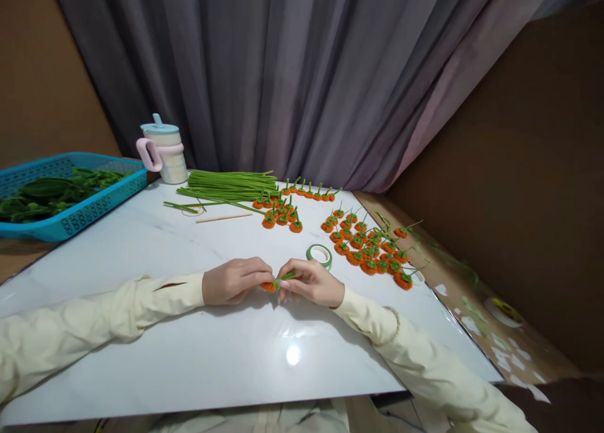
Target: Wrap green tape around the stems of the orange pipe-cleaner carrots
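Observation:
My left hand (pixel 238 281) is closed around a small fuzzy orange pumpkin (pixel 268 287) with a green top. Fingers of my right hand (pixel 311 283) pinch at its green stem (pixel 289 275), which points up and to the right. Both hands meet just above the white table, and the fingers partly cover the pumpkin. Right behind my right hand lies a roll of green tape (pixel 309 254). Similar orange pumpkins with green stems stand in a group to the right (pixel 356 241), and another group (pixel 282 219) sits farther back.
A bundle of green fuzzy stems (pixel 229 184) lies at the back, with a thin wooden stick (pixel 224 218) before it. A lidded cup (pixel 173 165) stands back left, beside a blue basket (pixel 89 208) of green leaf pieces. Paper scraps (pixel 472 324) litter the brown surface at right.

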`<state>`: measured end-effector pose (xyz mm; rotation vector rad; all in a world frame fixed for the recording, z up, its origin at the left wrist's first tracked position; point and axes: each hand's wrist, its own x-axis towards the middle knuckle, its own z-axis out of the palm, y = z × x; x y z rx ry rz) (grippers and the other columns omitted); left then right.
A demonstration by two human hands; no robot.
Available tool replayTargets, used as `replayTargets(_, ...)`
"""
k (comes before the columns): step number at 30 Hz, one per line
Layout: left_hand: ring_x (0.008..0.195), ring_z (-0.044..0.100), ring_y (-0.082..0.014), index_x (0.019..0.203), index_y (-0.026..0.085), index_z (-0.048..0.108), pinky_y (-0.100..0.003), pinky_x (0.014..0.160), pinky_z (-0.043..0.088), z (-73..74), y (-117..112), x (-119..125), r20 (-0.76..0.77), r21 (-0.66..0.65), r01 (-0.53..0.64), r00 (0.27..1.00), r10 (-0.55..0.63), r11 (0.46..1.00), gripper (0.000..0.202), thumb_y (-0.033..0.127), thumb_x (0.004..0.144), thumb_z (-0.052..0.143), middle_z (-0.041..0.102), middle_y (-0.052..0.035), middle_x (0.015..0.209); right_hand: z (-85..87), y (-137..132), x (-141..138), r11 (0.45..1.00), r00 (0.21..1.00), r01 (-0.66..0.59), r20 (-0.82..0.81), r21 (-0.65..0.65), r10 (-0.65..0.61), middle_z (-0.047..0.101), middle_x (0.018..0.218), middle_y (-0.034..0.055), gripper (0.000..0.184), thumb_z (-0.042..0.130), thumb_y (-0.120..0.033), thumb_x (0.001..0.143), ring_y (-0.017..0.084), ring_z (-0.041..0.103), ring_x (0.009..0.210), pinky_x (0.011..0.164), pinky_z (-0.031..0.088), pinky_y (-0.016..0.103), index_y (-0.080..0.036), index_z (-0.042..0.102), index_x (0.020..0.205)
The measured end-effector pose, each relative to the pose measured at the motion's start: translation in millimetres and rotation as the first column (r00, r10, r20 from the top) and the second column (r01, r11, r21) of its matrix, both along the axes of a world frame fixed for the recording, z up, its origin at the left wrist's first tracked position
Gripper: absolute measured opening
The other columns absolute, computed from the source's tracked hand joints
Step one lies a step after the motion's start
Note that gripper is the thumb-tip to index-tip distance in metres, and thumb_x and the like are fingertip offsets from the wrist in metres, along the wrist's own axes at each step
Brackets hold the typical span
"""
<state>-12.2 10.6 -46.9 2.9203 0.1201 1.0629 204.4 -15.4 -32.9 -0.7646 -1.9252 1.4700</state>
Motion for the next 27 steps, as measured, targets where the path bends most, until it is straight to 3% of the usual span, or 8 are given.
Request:
replayTargets(13, 0.078, 0.054, -0.0172, 0.107, 0.013, 0.045, -0.025, 0.065, 0.048, -0.1, -1.3, -0.2, -0.029, -0.001, 0.004, 1.0, -0.004, 1.0, 0.028, 0.005, 0.086, 0.029, 0.058, -0.0123, 0.088, 5.7, -3.3, -0.7, 0.974, 0.995, 0.039, 0.083, 0.224, -0.059, 0.067, 0.062, 0.006, 0.024, 0.056, -0.036, 0.082, 0.012, 0.061, 0.053, 0.055, 0.051, 0.024, -0.014, 0.056, 0.075)
replayTargets(19, 0.08, 0.055, -0.0187, 0.111, 0.013, 0.044, -0.026, 0.066, 0.048, -0.6, -0.5, -0.5, -0.055, 0.038, 0.001, 0.998, 0.001, 0.999, 0.03, 0.004, 0.085, 0.031, 0.059, -0.0133, 0.09, 4.9, -2.4, 0.3, 0.971, 0.992, 0.069, 0.083, 0.23, -0.091, 0.066, 0.056, 0.0049, 0.023, 0.057, -0.035, 0.08, 0.012, 0.059, 0.049, 0.054, 0.051, 0.024, -0.014, 0.058, 0.071)
replayTargets(27, 0.081, 0.054, -0.0191, 0.111, 0.012, 0.045, -0.026, 0.067, 0.047, -0.9, -0.3, 0.6, -0.103, -0.029, -0.006, 0.995, 0.002, 1.0, 0.03, 0.005, 0.085, 0.032, 0.058, -0.0139, 0.091, 1.9, -1.9, 2.1, 0.961, 0.988, 0.087, 0.099, 0.262, -0.117, 0.067, 0.057, 0.0047, 0.02, 0.057, -0.031, 0.08, 0.012, 0.059, 0.047, 0.051, 0.05, 0.023, -0.014, 0.059, 0.071)
